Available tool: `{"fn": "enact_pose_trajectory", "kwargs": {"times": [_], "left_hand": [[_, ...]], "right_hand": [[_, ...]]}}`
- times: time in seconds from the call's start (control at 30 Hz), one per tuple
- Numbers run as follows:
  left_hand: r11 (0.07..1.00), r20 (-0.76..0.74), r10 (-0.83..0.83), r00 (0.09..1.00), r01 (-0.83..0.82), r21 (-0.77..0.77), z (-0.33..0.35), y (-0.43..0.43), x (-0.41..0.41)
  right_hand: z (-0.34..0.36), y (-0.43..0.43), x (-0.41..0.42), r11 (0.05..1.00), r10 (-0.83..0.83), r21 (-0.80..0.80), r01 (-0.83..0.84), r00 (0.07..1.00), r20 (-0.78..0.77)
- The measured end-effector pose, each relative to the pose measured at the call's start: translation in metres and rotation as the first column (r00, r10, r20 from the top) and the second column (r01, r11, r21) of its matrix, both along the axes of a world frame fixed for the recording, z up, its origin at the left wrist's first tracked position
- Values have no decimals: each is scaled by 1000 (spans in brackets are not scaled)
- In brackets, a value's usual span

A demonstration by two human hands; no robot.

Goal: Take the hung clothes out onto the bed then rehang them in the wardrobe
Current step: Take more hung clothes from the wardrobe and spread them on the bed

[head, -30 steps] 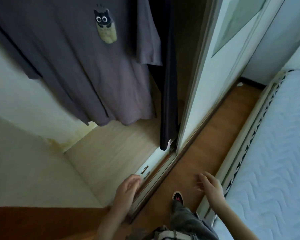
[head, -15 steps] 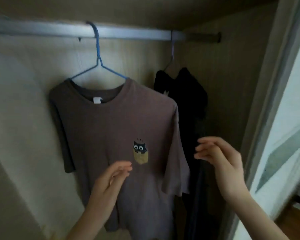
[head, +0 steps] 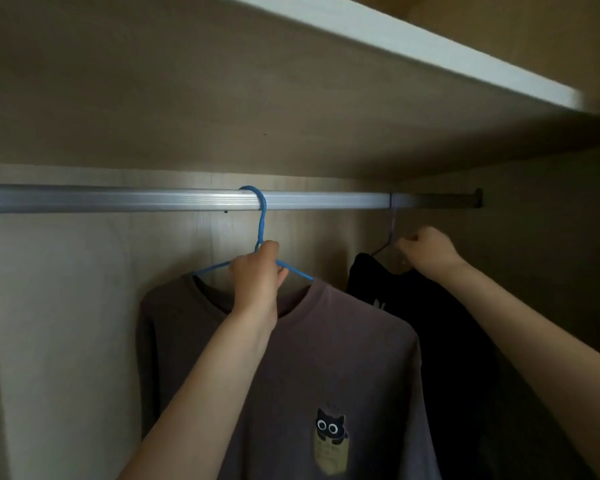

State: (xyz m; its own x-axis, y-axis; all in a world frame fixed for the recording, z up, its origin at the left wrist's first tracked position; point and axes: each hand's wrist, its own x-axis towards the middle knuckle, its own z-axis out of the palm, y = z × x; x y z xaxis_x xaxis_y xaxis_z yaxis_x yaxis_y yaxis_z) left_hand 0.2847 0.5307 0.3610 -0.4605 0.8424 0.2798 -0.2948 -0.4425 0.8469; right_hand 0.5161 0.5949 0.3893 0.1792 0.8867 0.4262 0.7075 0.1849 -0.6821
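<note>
Brown T-shirt (head: pixel 312 358), cat-in-pocket print on the chest, hangs front-facing on a blue wire hanger (head: pixel 261 233) hooked over the wardrobe rail (head: pixel 118 198). Black garment (head: pixel 440 334) hangs beside it, on a thin dark hanger (head: pixel 390 233).

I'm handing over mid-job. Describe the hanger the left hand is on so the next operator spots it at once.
Find the silver rail running across the wardrobe under the shelf. Near its middle hooks a thin blue hanger, gripped at its neck by the left hand and carrying a brownish T-shirt with a small cat print. The neighbouring hanger to its right is dark, holds a black garment, and is under the right hand.
</note>
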Motion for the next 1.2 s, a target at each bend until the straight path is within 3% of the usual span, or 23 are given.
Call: {"fn": "enact_pose_trajectory", "kwargs": {"times": [0.13, 0.2, 0.27, 0.33, 0.5, 0.6, 0.9, 1.2], "left_hand": [[960, 208, -256, 944, 273, -60, -3, 16, -6], [949, 180, -302, 936, 314, -37, -4, 20, -3], [960, 126, -276, 953, 279, -5, -4, 22, -1], [965, 79, -262, 962, 261, 20, -4, 28, 0], [965, -48, -238, 970, 241, 98, 11, 35, 0], [956, -128, -236, 963, 254, 148, 26, 30, 0], [947, -279, -259, 925, 300, 116, 10, 15, 6], [969, -389, -242, 889, 206, -134, -11, -48, -10]], "right_hand": [[-7, 39, 1, 999, -47, -27, 45, 992, -113], [-10, 51, -6, 998, 53, -26, -63, 961, -273], [-13, 54, -14, 980, 177, 2, -200, 864, -471], [-16, 53, -18, 963, 241, 33, -266, 804, -544], [-14, 53, -9, 927, 372, 158, -340, 778, -506], [-8, 49, 0, 900, 432, 219, -378, 698, -571], [0, 27, -22, 834, 547, 281, -474, 652, -524], [-7, -26, -41, 735, 672, 300, -608, 592, -445]]}}
